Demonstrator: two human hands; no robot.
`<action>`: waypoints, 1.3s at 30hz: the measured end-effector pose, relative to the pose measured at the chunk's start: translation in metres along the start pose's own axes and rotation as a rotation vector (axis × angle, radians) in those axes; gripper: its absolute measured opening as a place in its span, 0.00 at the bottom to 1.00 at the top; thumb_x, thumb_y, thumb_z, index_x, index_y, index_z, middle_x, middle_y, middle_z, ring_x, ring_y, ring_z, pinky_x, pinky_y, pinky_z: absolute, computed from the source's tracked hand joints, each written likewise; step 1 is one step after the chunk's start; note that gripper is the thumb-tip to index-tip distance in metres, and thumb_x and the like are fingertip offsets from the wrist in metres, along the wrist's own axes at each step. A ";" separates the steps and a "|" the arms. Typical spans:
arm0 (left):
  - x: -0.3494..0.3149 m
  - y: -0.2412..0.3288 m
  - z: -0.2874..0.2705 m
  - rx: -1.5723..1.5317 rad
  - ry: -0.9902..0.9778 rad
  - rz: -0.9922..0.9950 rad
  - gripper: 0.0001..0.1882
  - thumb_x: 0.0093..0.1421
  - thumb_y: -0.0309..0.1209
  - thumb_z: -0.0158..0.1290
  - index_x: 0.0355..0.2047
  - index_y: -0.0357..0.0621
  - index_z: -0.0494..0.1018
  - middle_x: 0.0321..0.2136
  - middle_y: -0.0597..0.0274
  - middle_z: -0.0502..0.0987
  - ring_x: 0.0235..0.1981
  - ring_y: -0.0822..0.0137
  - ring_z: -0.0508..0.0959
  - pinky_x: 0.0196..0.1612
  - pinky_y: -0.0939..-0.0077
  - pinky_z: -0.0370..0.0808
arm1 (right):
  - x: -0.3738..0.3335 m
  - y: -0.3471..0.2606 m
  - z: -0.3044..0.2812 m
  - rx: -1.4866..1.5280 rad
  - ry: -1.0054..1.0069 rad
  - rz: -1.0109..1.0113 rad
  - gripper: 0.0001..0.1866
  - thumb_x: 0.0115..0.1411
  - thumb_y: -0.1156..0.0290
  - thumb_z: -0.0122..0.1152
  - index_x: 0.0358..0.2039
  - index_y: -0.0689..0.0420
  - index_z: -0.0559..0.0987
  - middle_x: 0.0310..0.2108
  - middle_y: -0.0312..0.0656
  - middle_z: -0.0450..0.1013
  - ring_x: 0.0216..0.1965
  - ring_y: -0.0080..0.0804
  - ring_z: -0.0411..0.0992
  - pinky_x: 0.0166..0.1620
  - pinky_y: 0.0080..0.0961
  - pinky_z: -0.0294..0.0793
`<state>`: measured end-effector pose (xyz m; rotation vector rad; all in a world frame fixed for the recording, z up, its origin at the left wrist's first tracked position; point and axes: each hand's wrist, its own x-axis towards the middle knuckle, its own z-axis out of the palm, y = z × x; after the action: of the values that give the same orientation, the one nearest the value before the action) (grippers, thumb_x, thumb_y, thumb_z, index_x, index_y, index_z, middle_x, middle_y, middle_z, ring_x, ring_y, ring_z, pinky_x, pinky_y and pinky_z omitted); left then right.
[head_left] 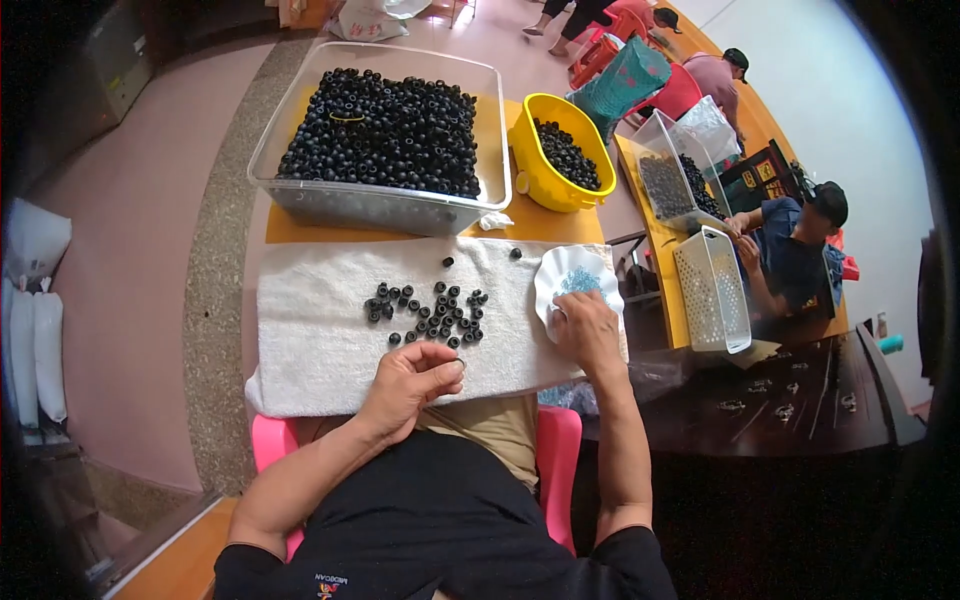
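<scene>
Apparently, a black piece (461, 365) is pinched btwn thumb & index finger of the L hand (405, 390), over the near part of the white towel (315, 320), prob. so it's kept in easy view. By the R hand (588, 332), fingers bent & bunched, the white dish (548, 272) is reached into; whether any blue bits (580, 281) are gripped can't be told. Loose black beads (434, 322) are spread on the cloth, prob. so rolling is limited; short, rounded & slightly shiny, w/ open centres. Only a dark rim of the pinched one is shown.
</scene>
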<state>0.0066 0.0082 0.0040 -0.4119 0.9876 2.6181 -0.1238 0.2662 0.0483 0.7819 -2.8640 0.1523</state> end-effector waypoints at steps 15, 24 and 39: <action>-0.001 0.001 0.002 -0.001 -0.019 -0.012 0.07 0.57 0.23 0.60 0.36 0.40 0.75 0.30 0.63 0.78 0.31 0.73 0.78 0.38 0.78 0.80 | 0.014 0.012 0.007 0.084 -0.067 0.053 0.07 0.48 0.74 0.59 0.29 0.58 0.82 0.30 0.48 0.78 0.37 0.48 0.75 0.43 0.39 0.74; -0.001 0.000 0.002 0.033 -0.003 -0.016 0.08 0.58 0.24 0.59 0.37 0.41 0.74 0.31 0.62 0.79 0.31 0.71 0.80 0.37 0.77 0.80 | 0.011 0.010 -0.002 0.181 -0.022 0.099 0.07 0.49 0.76 0.59 0.31 0.61 0.81 0.32 0.48 0.77 0.36 0.46 0.76 0.41 0.35 0.75; 0.000 -0.004 0.000 0.047 -0.012 -0.024 0.08 0.58 0.23 0.59 0.37 0.40 0.74 0.31 0.62 0.78 0.32 0.72 0.79 0.38 0.78 0.81 | -0.001 0.030 0.002 0.270 -0.024 0.141 0.11 0.51 0.68 0.66 0.33 0.57 0.77 0.31 0.46 0.75 0.34 0.47 0.76 0.38 0.36 0.75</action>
<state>0.0079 0.0113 0.0020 -0.3940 1.0317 2.5673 -0.1385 0.2920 0.0447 0.6272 -2.9584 0.5616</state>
